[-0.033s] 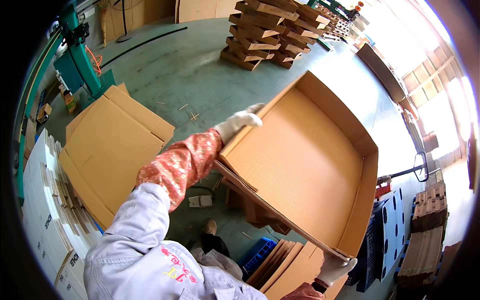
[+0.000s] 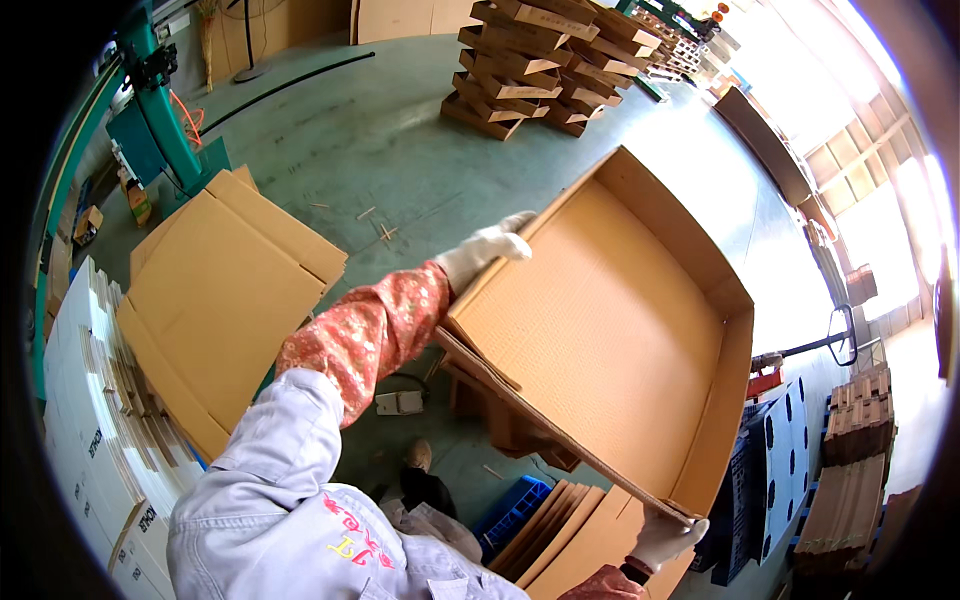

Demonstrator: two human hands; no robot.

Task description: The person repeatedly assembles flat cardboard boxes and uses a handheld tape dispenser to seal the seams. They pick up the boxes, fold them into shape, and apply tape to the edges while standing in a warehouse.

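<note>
— What are we wearing on our hands?

— We are wearing white knit gloves, one on the left hand [image 2: 488,250] and one on the right hand [image 2: 665,537].

— And over the arms?

— We are wearing orange-pink sleeve covers [image 2: 370,335] with a small floral print, gathered at the wrist. A dark band is showing at the right wrist.

— Underneath?

— We are wearing a pale grey work jacket [image 2: 270,510], with pink and yellow embroidered marks on the chest.
</note>
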